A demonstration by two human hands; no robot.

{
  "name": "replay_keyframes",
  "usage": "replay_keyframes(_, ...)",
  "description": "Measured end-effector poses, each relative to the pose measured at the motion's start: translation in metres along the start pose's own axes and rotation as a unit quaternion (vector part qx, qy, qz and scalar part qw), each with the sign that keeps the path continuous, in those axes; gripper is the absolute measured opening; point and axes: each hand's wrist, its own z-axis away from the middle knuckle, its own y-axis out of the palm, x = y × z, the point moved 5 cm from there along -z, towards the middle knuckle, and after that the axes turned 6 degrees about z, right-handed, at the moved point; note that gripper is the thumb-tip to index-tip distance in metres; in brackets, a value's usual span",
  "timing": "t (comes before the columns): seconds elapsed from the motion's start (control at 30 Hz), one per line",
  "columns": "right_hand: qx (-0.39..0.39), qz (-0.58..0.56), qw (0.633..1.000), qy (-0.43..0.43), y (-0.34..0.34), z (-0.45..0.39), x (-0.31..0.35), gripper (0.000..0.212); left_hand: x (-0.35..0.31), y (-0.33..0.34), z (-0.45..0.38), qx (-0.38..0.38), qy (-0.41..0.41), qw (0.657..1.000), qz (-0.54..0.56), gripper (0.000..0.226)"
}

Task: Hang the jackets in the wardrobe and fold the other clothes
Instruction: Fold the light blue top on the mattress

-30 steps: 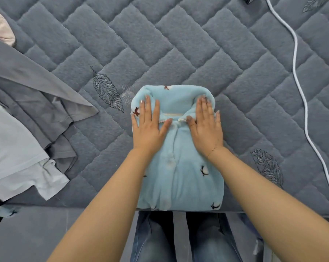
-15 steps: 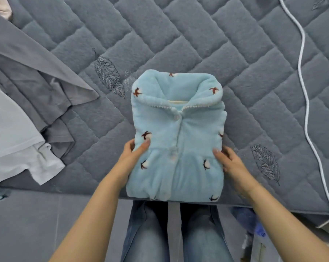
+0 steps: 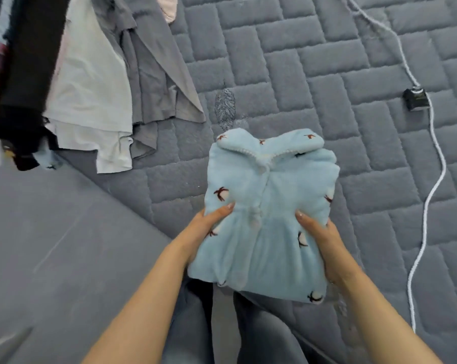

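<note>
A folded light-blue fleece top [image 3: 269, 206] with small bird prints, its collar facing away from me, is held up over the edge of the grey quilted bed [image 3: 327, 61]. My left hand [image 3: 206, 232] grips its lower left side, thumb on top and fingers underneath. My right hand [image 3: 319, 240] grips the lower right side the same way. A heap of unfolded clothes lies at the upper left: a white garment [image 3: 91, 88], grey garments [image 3: 154, 74] and a black one [image 3: 30, 61].
A white cable [image 3: 432, 158] runs down the right of the bed past a small black device [image 3: 415, 99]. The grey floor [image 3: 51, 245] lies at the lower left. My jeans-clad legs [image 3: 196, 324] stand at the bed's edge.
My hands went from pressing flat on the collar to gripping the bundle's lower sides, then lifted it off the bed. The view swung to the right, bringing the black device into sight.
</note>
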Motion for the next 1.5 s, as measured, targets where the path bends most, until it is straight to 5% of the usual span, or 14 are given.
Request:
replay_keyframes(0.23,0.198,0.171,0.964,-0.056,0.106,0.070,0.117,0.048,-0.020,-0.009,0.171,-0.086,0.161,0.972,0.151,0.051)
replay_keyframes(0.5,0.425,0.261,0.861,-0.102,0.339,0.204,0.157,0.051,-0.016,-0.095,0.420,-0.212,0.346,0.869,0.283,0.049)
replay_keyframes(0.63,0.516,0.315,0.787,-0.122,0.452,0.301,0.155,0.049,0.014,-0.128,0.553,-0.312,0.395,0.796,0.335,0.069)
replay_keyframes(0.9,0.709,0.373,0.585,-0.131,0.640,0.531,0.104,0.027,0.104,-0.159,0.794,-0.396,0.530,0.623,0.417,0.038)
replay_keyframes(1.07,0.781,0.382,0.478,-0.126,0.728,0.670,0.054,0.039,0.162,-0.174,0.928,-0.473,0.586,0.525,0.397,0.035)
replay_keyframes(1.27,0.814,0.353,0.432,-0.161,0.844,0.822,-0.006,0.054,0.213,-0.227,1.089,-0.583,0.616,0.381,0.369,0.021)
replay_keyframes(1.4,0.854,0.320,0.377,-0.158,0.913,0.909,-0.031,0.050,0.227,-0.259,1.182,-0.611,0.630,0.356,0.321,0.008)
replay_keyframes(1.5,0.871,0.295,0.356,-0.167,0.966,0.968,-0.047,0.048,0.236,-0.287,1.247,-0.639,0.623,0.330,0.307,0.023)
